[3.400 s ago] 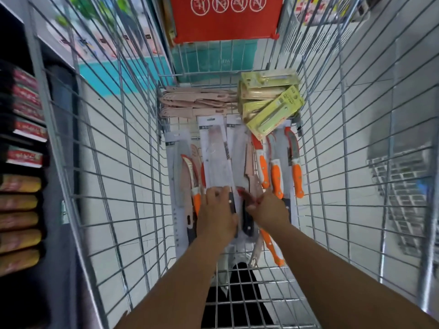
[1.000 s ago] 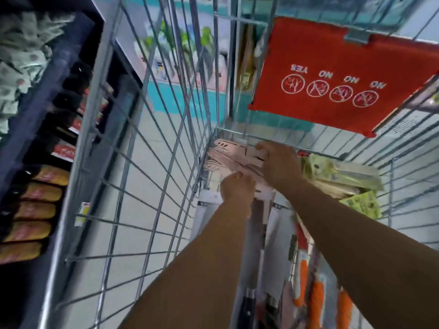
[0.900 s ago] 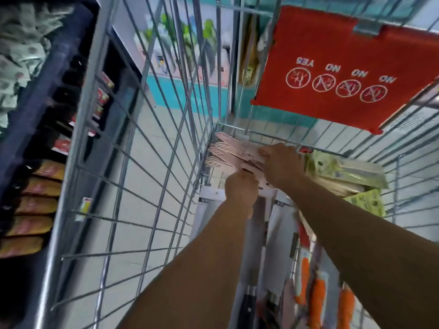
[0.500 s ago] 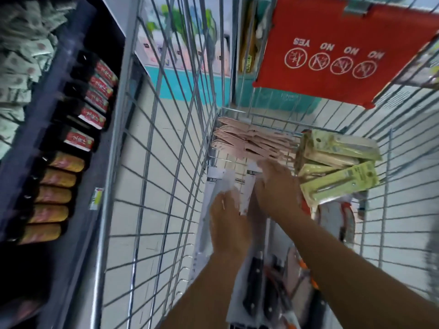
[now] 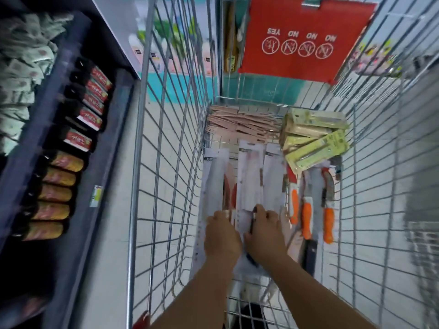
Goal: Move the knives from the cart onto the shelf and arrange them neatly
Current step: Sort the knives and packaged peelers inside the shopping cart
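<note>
Inside the silver wire shopping cart (image 5: pixel 166 162), the left hand (image 5: pixel 222 236) and right hand (image 5: pixel 264 233) both curl their fingers over the near ends of white-carded packaged cleavers (image 5: pixel 249 176) lying along its floor, orange-handled knives (image 5: pixel 306 219) just right

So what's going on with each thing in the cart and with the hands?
left hand: curled on the white-carded knives
right hand: gripping the same carded knives
white-carded knives: lying flat on the cart floor
orange-handled knives: lying loose, right side
green knife packs: stacked, top one skewed
pink knives: piled at far end
red flap: hanging down
</note>
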`<action>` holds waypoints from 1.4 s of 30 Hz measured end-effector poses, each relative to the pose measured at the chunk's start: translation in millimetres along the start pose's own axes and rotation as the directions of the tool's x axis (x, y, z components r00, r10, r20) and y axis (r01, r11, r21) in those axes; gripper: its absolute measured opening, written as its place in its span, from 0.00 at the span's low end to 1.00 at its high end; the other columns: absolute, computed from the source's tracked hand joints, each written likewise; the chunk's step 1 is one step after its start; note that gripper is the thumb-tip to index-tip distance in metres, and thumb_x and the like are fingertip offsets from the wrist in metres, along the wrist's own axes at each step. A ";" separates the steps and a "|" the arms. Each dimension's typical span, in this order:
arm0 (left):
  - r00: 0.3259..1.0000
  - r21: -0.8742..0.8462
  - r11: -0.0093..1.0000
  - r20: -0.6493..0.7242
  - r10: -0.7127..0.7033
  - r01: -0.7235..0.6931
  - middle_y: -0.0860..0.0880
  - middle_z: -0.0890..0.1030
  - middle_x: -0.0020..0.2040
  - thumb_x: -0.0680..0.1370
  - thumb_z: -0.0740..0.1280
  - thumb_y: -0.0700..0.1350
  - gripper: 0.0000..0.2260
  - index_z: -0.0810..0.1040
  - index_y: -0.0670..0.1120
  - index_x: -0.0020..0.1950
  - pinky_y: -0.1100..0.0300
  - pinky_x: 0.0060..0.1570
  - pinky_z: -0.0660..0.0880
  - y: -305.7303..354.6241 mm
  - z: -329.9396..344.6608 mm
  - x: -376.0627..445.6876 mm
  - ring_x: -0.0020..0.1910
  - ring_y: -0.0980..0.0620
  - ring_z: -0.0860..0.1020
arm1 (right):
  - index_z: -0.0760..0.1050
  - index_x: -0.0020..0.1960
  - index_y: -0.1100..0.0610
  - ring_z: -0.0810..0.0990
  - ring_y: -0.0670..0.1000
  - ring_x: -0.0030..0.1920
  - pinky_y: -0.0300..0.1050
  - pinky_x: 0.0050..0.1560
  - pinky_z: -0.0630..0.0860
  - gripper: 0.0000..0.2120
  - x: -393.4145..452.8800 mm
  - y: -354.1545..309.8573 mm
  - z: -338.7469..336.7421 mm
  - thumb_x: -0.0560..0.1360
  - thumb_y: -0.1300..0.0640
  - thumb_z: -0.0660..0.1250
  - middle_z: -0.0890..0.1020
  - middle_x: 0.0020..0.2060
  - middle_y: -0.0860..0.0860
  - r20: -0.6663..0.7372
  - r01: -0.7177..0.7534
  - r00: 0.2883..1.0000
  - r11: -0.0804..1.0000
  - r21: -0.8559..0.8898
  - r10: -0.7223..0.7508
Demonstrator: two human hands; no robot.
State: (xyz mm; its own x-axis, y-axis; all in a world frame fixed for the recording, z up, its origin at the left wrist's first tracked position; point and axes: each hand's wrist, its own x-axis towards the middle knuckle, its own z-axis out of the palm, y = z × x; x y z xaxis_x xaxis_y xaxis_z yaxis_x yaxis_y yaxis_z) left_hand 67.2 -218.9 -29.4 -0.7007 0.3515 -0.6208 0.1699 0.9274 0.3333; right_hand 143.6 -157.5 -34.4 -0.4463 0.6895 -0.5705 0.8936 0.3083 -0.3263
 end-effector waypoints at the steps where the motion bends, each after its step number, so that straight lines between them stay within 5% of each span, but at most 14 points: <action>1: 1.000 0.002 1.000 0.000 -0.009 0.009 0.44 0.72 0.60 0.77 0.67 0.44 0.16 0.68 0.43 0.61 0.54 0.54 0.71 -0.1 2.1 -1.0 0.58 0.44 0.74 | 0.55 0.72 0.56 0.67 0.58 0.63 0.47 0.62 0.67 0.27 -0.9 1.4 -0.1 0.75 0.59 0.61 0.67 0.63 0.58 -0.014 -0.001 1.000 1.000 -0.017 0.001; 6: 0.998 -0.006 1.000 0.065 0.002 -0.002 0.43 0.73 0.59 0.75 0.70 0.48 0.19 0.70 0.43 0.62 0.52 0.57 0.73 0.0 12.4 -4.6 0.58 0.42 0.75 | 0.53 0.72 0.58 0.69 0.61 0.61 0.51 0.59 0.68 0.30 1.1 6.4 -7.3 0.75 0.59 0.63 0.69 0.60 0.62 0.025 -0.068 0.997 0.997 0.022 0.067; 11: 0.988 -0.134 0.989 0.133 0.081 -0.063 0.44 0.74 0.58 0.75 0.70 0.46 0.18 0.71 0.45 0.62 0.56 0.53 0.74 7.7 22.4 -11.9 0.53 0.46 0.76 | 0.64 0.63 0.59 0.70 0.61 0.62 0.55 0.62 0.70 0.22 4.7 22.1 -23.5 0.72 0.59 0.68 0.71 0.61 0.61 0.029 -0.154 0.988 0.987 0.053 0.153; 14: 0.973 -0.138 0.985 0.193 0.125 -0.099 0.43 0.67 0.59 0.75 0.69 0.48 0.27 0.63 0.47 0.71 0.55 0.58 0.72 8.1 25.1 -14.4 0.55 0.44 0.73 | 0.68 0.52 0.60 0.76 0.56 0.50 0.49 0.47 0.76 0.12 8.0 30.2 -33.3 0.71 0.62 0.68 0.75 0.49 0.58 0.079 -0.168 0.985 0.970 0.178 0.156; 17: 0.983 -0.113 0.988 0.138 0.120 -0.105 0.43 0.62 0.62 0.74 0.70 0.48 0.39 0.49 0.53 0.77 0.54 0.60 0.69 8.0 25.1 -17.5 0.60 0.43 0.68 | 0.67 0.43 0.59 0.74 0.54 0.40 0.41 0.33 0.67 0.06 11.1 35.1 -38.7 0.72 0.64 0.65 0.73 0.39 0.55 0.124 -0.178 0.981 0.943 0.280 0.149; 20: 0.986 0.003 0.990 0.082 0.144 -0.144 0.42 0.61 0.64 0.75 0.68 0.49 0.31 0.57 0.51 0.75 0.55 0.61 0.66 11.3 25.5 -25.6 0.62 0.43 0.64 | 0.66 0.33 0.56 0.72 0.52 0.34 0.40 0.28 0.63 0.12 12.5 39.7 -42.8 0.73 0.65 0.64 0.71 0.30 0.51 0.129 -0.131 0.987 0.947 0.293 0.097; 26: 0.986 -0.324 0.946 0.165 0.034 0.022 0.43 0.76 0.60 0.77 0.65 0.42 0.20 0.68 0.43 0.68 0.57 0.54 0.73 24.8 16.7 -24.0 0.57 0.44 0.76 | 0.65 0.30 0.53 0.69 0.48 0.28 0.41 0.29 0.61 0.18 12.8 36.1 -42.7 0.77 0.51 0.62 0.69 0.26 0.49 0.147 -0.084 0.988 0.972 0.220 0.052; 30: 0.990 -0.455 0.890 0.138 0.019 0.046 0.48 0.79 0.54 0.75 0.62 0.35 0.17 0.71 0.45 0.63 0.57 0.49 0.74 24.2 12.1 -28.0 0.53 0.47 0.78 | 0.63 0.28 0.54 0.66 0.49 0.25 0.41 0.30 0.62 0.20 12.1 35.0 -43.1 0.78 0.51 0.62 0.66 0.23 0.49 0.117 -0.099 0.991 0.946 0.307 0.066; 33: 0.997 -0.495 0.868 0.073 0.009 0.028 0.50 0.76 0.50 0.76 0.58 0.33 0.18 0.69 0.50 0.62 0.61 0.41 0.69 22.4 4.7 -32.9 0.47 0.50 0.75 | 0.65 0.33 0.52 0.68 0.48 0.29 0.41 0.33 0.63 0.15 5.3 29.0 -42.7 0.77 0.50 0.61 0.68 0.27 0.47 0.073 -0.051 0.997 0.937 0.346 0.028; 35: 1.000 -0.480 0.878 0.002 -0.003 0.003 0.48 0.77 0.52 0.77 0.57 0.33 0.18 0.69 0.50 0.62 0.59 0.42 0.70 19.8 -3.6 -35.7 0.46 0.49 0.75 | 0.71 0.47 0.52 0.73 0.47 0.36 0.40 0.34 0.66 0.05 -2.7 18.9 -41.5 0.77 0.50 0.61 0.75 0.36 0.46 0.059 -0.030 0.998 0.914 0.405 0.007; 38: 0.994 -0.428 0.904 -0.104 -0.046 -0.003 0.47 0.76 0.56 0.78 0.57 0.34 0.18 0.68 0.49 0.65 0.59 0.42 0.69 9.6 -18.2 -39.5 0.47 0.49 0.74 | 0.65 0.67 0.50 0.80 0.55 0.49 0.46 0.50 0.74 0.19 -13.6 -3.3 -34.6 0.78 0.48 0.61 0.80 0.50 0.49 0.082 0.002 0.996 0.906 0.424 -0.041; 42: 0.982 -0.319 0.946 -0.153 -0.114 0.060 0.45 0.76 0.59 0.76 0.59 0.34 0.22 0.67 0.49 0.69 0.55 0.45 0.72 -13.8 -31.0 -38.3 0.51 0.46 0.75 | 0.64 0.67 0.49 0.79 0.56 0.53 0.48 0.55 0.72 0.18 -17.7 -29.0 -14.7 0.78 0.48 0.59 0.80 0.52 0.52 0.130 0.105 0.981 0.958 0.267 -0.144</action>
State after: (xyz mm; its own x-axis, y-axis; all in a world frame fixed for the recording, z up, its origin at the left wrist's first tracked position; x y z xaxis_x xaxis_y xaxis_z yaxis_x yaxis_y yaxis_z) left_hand 70.2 -249.1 11.8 -0.8132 0.2200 -0.5389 -0.1023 0.8574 0.5044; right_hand 126.3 -169.0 -3.8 -0.5731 0.5465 -0.6107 0.7957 0.1928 -0.5743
